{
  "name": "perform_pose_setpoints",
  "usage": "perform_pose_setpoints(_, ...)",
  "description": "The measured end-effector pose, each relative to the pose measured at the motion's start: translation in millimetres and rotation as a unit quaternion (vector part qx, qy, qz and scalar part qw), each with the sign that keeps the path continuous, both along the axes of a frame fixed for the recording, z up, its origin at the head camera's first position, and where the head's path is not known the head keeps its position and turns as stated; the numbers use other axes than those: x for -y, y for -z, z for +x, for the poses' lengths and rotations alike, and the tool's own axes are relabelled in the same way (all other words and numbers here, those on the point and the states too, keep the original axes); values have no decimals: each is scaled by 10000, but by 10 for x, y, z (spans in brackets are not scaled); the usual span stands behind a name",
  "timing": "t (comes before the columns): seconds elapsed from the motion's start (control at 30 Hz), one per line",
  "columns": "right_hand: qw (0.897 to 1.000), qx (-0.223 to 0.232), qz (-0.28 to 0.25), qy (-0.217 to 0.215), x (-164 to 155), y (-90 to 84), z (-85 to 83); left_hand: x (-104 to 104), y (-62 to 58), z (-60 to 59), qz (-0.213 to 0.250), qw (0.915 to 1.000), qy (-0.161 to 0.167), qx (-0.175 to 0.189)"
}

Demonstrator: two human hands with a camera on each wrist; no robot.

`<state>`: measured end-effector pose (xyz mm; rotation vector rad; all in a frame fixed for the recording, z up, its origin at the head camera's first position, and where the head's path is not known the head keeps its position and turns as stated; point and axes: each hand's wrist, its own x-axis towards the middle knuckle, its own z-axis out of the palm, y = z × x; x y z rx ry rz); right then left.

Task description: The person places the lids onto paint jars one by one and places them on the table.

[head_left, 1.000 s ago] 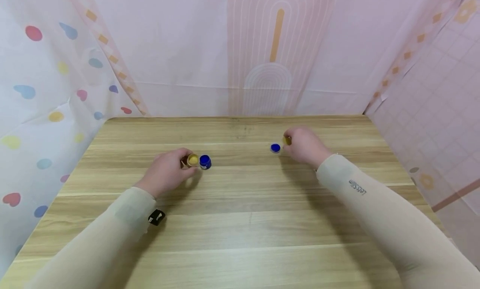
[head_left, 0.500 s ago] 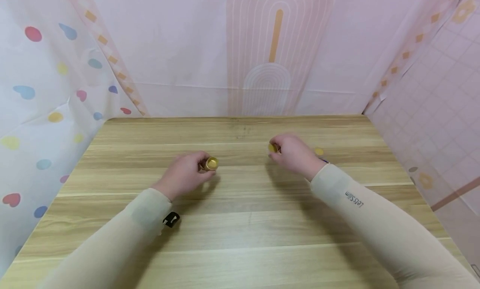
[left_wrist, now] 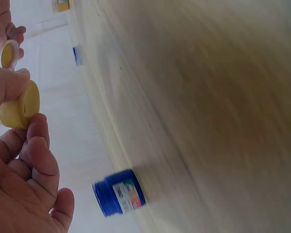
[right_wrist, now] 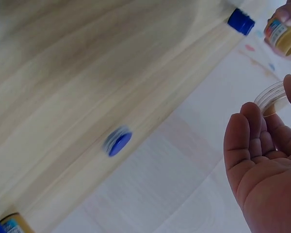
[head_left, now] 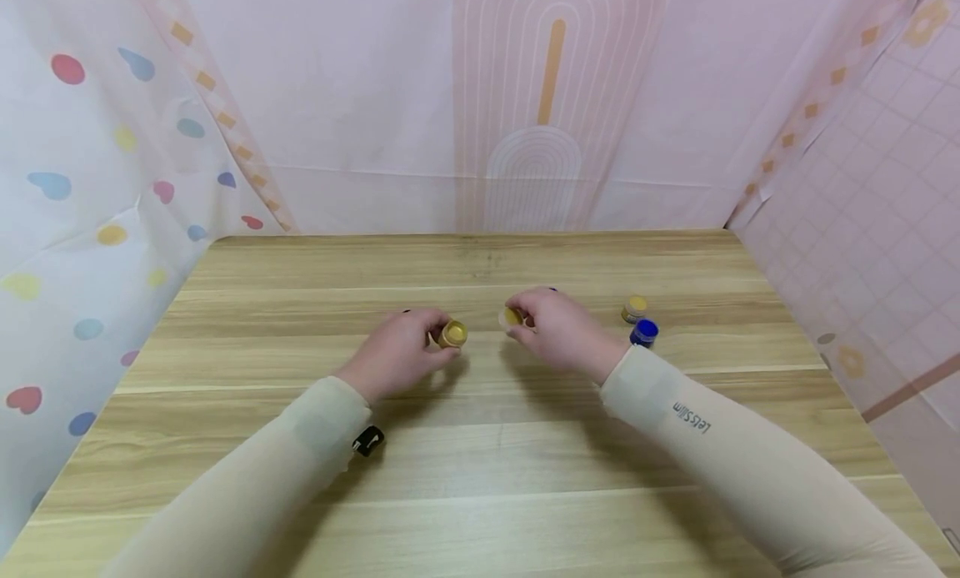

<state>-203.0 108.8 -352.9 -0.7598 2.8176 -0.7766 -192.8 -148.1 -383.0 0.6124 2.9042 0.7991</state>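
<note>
My left hand [head_left: 401, 353] grips a small open jar of yellow paint [head_left: 453, 334], its mouth turned toward the right hand. In my right hand [head_left: 558, 332] is a clear screw lid [head_left: 511, 318] with yellow on its inside, pinched between thumb and fingers. Lid and jar are close but apart in the head view. Behind the left hand an uncapped blue paint jar [left_wrist: 119, 193] stands on the table, almost hidden in the head view. A blue lid [right_wrist: 118, 141] lies beyond the right hand.
Near the right forearm stand a yellow paint jar [head_left: 634, 309] and a blue paint jar [head_left: 645, 332], side by side on the wooden table [head_left: 480, 478]. Patterned cloth [head_left: 360, 103] hangs along the table's back and sides.
My hands have come toward each other, the left carrying the yellow jar rightward, the right bringing the lid leftward. The two jars by the right forearm have come into view.
</note>
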Motion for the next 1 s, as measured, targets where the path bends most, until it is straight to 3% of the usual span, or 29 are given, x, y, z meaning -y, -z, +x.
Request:
perform_pose_setpoints(0.43, 9989, 82, -360, -280, 146, 68, 108, -178, 46, 25, 23, 9994, 327, -137)
perform_pose_setpoints(0.8, 9979, -218, -295, -528, 182, 101, 159, -265, 76, 54, -112, 9981, 530, -302)
perform_pose_setpoints(1.0, 9983, -67, -237, -537, 181, 112, 181, -278, 75, 61, -165, 9974, 568, -407)
